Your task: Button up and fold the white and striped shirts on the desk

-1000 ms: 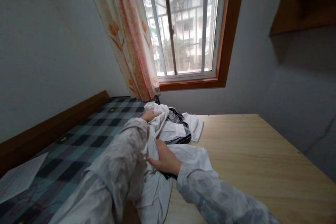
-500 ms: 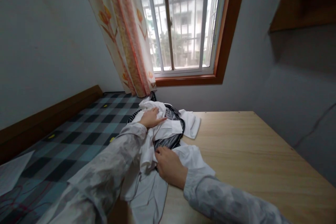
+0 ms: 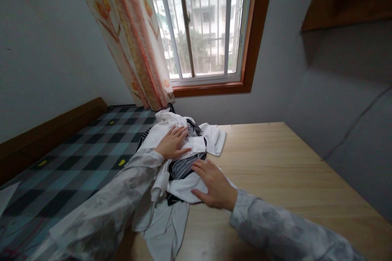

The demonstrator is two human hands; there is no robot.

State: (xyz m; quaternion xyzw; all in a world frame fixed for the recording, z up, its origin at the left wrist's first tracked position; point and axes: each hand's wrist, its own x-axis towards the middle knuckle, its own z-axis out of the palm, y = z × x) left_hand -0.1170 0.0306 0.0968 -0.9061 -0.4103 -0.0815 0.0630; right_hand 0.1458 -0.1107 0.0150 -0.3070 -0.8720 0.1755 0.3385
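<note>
From the head camera: has the left hand (image 3: 173,143) laid palm down on the white cloth (image 3: 154,136), fingers spread and pointing toward the window (image 3: 202,28), gripping nothing that shows. Has the right hand (image 3: 214,184) lower and farther right, likewise with fingers spread and no hold on anything visible, over the right edge of the heap (image 3: 171,120); cannot tell whether touching or just above.

Finds the heap along the seam between bed (image 3: 82,147) and board (image 3: 275,171), with a long axis running nearly straight away from the body: from the foot of the curtain (image 3: 131,49) at the far end to a loose white flap (image 3: 167,228) at the near end. Reaches up along that line with the left hand, lying on the far half; comes at it from the right side with the right hand.

Shows striped cloth (image 3: 186,167) between the two, below the left thumb and just left of the right fingertips, about equally near to either. Has a white fold (image 3: 183,187) directly left of the right palm, passing partly beneath it, so clearly nearer to the right hand. Has a folded piece (image 3: 216,140) jutting right onto the board, beyond the right fingertips, apart from both hands.
</note>
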